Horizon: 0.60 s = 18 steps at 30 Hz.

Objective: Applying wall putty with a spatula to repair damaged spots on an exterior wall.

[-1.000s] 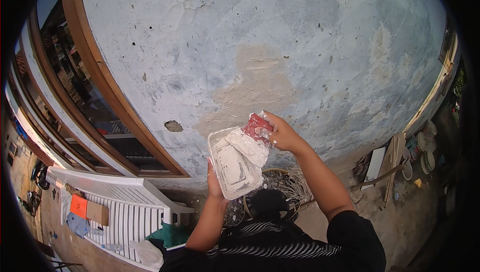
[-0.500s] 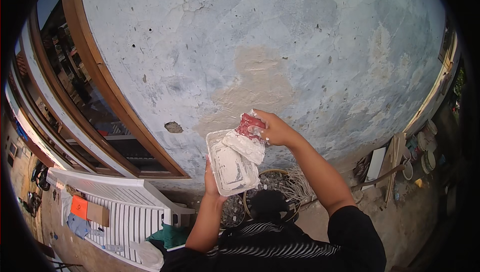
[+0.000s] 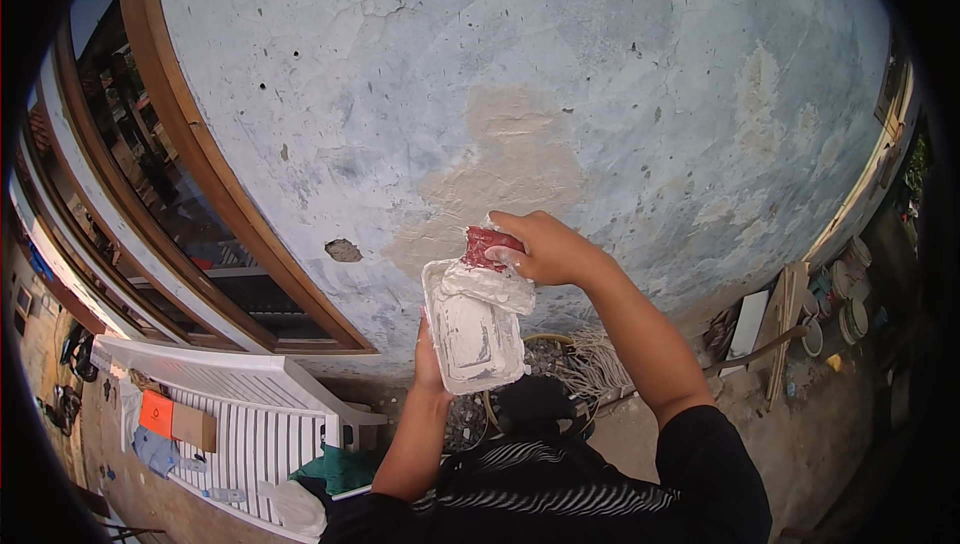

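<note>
Scraper (image 3: 490, 247) has shifted left, partly hiding the tray (image 3: 484, 383); bench (image 3: 225, 366) stands left.

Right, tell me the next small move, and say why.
I'd probably have the right hand draw the red scraper slightly left, further over the white tray in the left hand: thick white paste coats the scraper, and its right end seems to overhang the tray's edge.

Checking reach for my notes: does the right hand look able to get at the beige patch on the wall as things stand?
Probably yes: in this view nothing shows between the right hand and the beige patch above it, though the hand holds a red tool at the white tray.
</note>
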{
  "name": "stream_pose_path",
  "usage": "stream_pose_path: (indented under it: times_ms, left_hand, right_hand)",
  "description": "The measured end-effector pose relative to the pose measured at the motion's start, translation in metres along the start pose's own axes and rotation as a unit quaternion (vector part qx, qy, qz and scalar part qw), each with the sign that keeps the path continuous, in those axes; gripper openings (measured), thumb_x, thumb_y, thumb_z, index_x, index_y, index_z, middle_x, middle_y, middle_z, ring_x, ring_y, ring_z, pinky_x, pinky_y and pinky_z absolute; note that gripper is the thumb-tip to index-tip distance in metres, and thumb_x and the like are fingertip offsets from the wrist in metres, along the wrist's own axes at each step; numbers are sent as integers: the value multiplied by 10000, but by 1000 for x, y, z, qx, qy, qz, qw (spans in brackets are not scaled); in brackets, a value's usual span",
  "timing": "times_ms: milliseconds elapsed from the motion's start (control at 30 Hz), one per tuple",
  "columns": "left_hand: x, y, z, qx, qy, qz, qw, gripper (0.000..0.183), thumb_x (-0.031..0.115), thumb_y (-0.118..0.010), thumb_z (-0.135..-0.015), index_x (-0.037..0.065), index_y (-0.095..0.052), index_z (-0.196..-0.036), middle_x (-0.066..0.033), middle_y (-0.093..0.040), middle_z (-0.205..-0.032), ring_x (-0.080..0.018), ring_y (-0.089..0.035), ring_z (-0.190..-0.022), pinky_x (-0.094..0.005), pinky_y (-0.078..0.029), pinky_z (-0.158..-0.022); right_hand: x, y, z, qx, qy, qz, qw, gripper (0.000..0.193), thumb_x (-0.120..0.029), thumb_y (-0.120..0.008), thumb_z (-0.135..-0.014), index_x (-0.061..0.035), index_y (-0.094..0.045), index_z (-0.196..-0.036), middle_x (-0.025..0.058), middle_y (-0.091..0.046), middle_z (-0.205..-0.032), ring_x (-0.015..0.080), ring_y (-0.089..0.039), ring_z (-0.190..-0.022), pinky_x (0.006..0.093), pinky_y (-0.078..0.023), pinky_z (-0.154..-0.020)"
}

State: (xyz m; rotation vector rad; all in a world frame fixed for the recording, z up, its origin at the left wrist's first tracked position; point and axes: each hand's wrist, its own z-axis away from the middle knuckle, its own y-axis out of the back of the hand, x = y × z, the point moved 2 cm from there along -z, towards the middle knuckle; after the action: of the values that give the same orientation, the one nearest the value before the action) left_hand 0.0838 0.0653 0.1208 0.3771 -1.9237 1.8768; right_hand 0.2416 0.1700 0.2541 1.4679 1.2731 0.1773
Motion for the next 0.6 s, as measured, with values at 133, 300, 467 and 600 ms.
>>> stream_pose_path:
  times_ms: [133, 300, 467, 600]
  left_hand:
    - [-2, 1, -1, -12, 0, -18, 1000, 584, 493, -280, -972, 75, -381, -1367, -122, -500, -1306, -277, -537, -1142, -428, -453, -957]
    - [0, 1, -6, -29, -8, 0, 1000, 625, 525, -242, -970, 50, -388, -1349, -143, -506, -1291, -288, -539, -1131, -422, -449, -956]
    - [10, 17, -9, -27, -44, -34, 998, 600, 515, -262, -972, 51, -423, -1315, -144, -530, -1252, -289, -547, -1108, -426, -457, -940]
    - [12, 15, -8, -16, -78, -16, 997, 596, 511, -272, -972, 50, -419, -1319, -146, -527, -1253, -289, -546, -1107, -431, -455, -941]
  right_hand:
    - [-1, -9, -8, -16, 43, -6, 999, 324, -181, -616, -848, -2, -506, -1094, 240, -598, -756, 422, -571, -702, 440, -433, -606]
    - [-18, -21, -13, -92, 72, 36, 992, 318, -139, -602, -834, -34, -518, -1122, 226, -607, -778, 416, -577, -749, 474, -428, -637]
    - [-39, -36, -10, -175, 93, 90, 976, 281, -117, -598, -809, -101, -527, -1080, 189, -620, -767, 396, -591, -746, 477, -437, -627]
    - [-42, -43, -2, -179, 119, 107, 971, 254, -109, -598, -793, -105, -531, -1039, 171, -625, -757, 385, -603, -731, 474, -449, -611]
